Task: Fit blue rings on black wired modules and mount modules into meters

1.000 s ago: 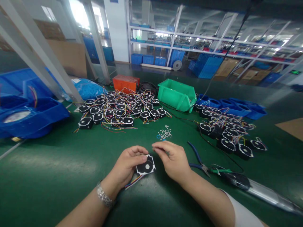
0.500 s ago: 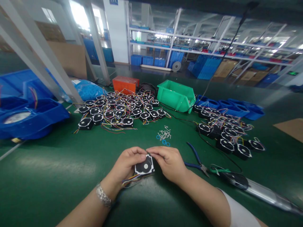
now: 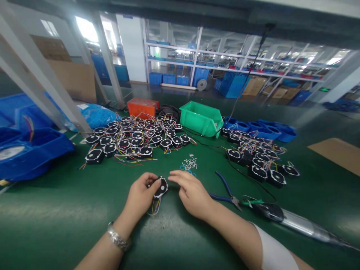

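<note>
My left hand is closed around a small black motor with a white rim and a round centre, its thumb over the top face. Coloured wires hang from the motor's near side. To the right of it, my right hand has its fingers stretched out, with a gap between the fingertips and the motor. Nothing shows in the right hand. Just beyond it lie a small heap of silver screws or pins and several blue rings, partly hidden by the fingers.
Blue-handled pliers and a silver electric screwdriver lie to the right. Many wired motors spread across the back, more motors at right. Behind stand a green bin, an orange box and blue bins.
My right fingers have come away from the motor's corner and opened out. My left hand has turned the motor, so its wires point toward me. The camera view has shifted slightly.
</note>
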The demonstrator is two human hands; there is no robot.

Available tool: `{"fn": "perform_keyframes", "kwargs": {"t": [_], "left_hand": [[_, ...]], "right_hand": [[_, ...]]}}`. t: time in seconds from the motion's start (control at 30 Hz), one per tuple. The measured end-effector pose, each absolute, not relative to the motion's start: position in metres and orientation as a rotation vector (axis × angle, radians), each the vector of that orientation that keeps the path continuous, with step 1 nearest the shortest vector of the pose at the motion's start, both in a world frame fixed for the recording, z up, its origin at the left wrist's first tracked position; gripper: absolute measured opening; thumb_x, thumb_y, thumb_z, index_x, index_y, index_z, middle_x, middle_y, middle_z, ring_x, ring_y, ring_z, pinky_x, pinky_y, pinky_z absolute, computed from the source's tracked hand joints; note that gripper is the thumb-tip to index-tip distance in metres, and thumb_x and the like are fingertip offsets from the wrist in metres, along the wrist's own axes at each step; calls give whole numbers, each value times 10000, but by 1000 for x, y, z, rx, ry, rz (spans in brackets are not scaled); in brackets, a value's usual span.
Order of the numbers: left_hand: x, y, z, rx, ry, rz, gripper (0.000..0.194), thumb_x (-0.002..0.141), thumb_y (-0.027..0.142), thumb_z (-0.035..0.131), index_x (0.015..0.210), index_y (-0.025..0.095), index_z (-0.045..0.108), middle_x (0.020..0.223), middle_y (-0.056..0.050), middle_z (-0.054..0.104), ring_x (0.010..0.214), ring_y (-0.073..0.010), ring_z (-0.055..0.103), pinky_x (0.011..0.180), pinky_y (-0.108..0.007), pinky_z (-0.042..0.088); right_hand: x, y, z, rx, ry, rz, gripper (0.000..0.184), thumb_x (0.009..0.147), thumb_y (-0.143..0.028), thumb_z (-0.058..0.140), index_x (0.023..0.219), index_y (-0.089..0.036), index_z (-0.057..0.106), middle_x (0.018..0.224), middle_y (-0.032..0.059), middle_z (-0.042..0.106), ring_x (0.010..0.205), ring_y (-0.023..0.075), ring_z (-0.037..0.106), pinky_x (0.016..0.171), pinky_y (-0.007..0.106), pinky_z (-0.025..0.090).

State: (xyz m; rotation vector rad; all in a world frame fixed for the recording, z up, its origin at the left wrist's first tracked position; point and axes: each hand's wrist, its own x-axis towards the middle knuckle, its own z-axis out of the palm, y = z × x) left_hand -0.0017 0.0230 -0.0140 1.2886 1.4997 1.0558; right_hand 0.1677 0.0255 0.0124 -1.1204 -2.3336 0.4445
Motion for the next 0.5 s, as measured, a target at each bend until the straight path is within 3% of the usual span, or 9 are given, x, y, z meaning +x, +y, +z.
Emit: {"fn": "perform_keyframes", "kwargs": {"t": [0.1,0.2,0.27,0.37,0.5], "left_hand": [[-11,25,-12,1475,1748,1135,225,672,346,550,809,171,582,786,-69,613,760,-227,534,713,-348,380],[-16,15,-3,1772,1861,1508,213,674,270,557,864,177,585,939,-98,588,929,-260,481,846,-378,299],[-13,3,2,1940,1711,1631,174,657,217,579,828,195,598,859,-74,604,837,-227,516,793,-320,330],[1,-11,6,2126,1572,1405,16,646,223,601,656,215,611,578,-28,576,550,-162,503,581,-251,330],[14,-11,0,2188,1846,1020,221,700,325,537,517,203,557,448,-30,502,401,-150,418,459,-252,236]], "right_hand": [[192,44,28,-1285,-2319,298,438,697,-66,371,1101,-153,518,1197,60,405,1124,145,371,980,317,334],[241,74,50,-1549,-2140,121,390,712,-134,459,1097,-146,520,1129,72,461,1047,169,440,943,337,354],[277,93,58,-1859,-1911,20,351,701,-150,492,1045,-124,557,1039,96,516,954,171,495,855,301,386],[318,113,52,-1987,-1809,-15,316,670,-70,464,959,-48,590,929,149,549,905,195,508,764,306,354],[337,125,29,-1965,-1788,33,147,619,2,463,694,-6,590,724,129,572,866,156,505,734,283,297]]}}
